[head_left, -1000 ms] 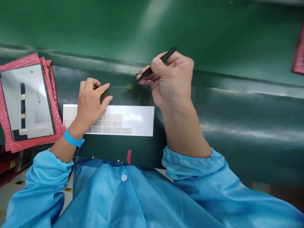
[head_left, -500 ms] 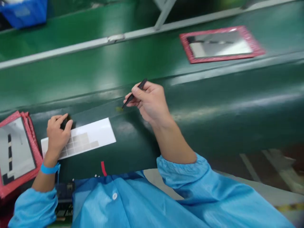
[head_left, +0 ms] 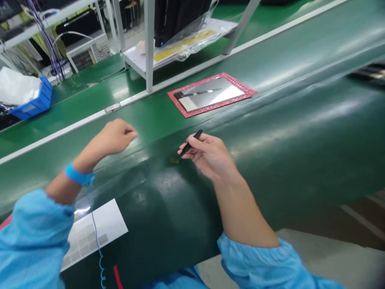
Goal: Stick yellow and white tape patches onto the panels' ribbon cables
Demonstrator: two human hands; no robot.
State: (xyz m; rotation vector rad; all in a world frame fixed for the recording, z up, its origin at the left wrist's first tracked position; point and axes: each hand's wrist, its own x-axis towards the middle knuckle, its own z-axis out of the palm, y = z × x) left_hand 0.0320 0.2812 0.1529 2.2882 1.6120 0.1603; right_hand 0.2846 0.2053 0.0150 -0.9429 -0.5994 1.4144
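Note:
My right hand [head_left: 213,154] grips black tweezers [head_left: 191,143], tilted with the tip down to the left. A small yellowish translucent piece [head_left: 174,160] is at that tip. My left hand [head_left: 116,136] is raised over the bench, fingers curled together; whether anything is inside is hidden. A blue wrist strap [head_left: 78,174] with a coiled cord circles my left wrist. Beneath my left forearm lies a white sheet [head_left: 112,218] with rows of greyish labels, partly covered by the sleeve. Beyond both hands, a flat display panel [head_left: 219,96] rests on pink bubble wrap [head_left: 184,113].
A metal rail [head_left: 90,114] runs along the bench [head_left: 300,132]. Behind it stands a shelf [head_left: 136,60] on posts, holding a black device. At the far left is a blue bin [head_left: 37,102] with white material. A red strip [head_left: 118,277] lies near the front edge.
My left hand has lifted off the white sheet and moved forward over the bench. The view has turned to the right and upward. My right hand keeps the tweezers, and the yellowish piece moves with their tip.

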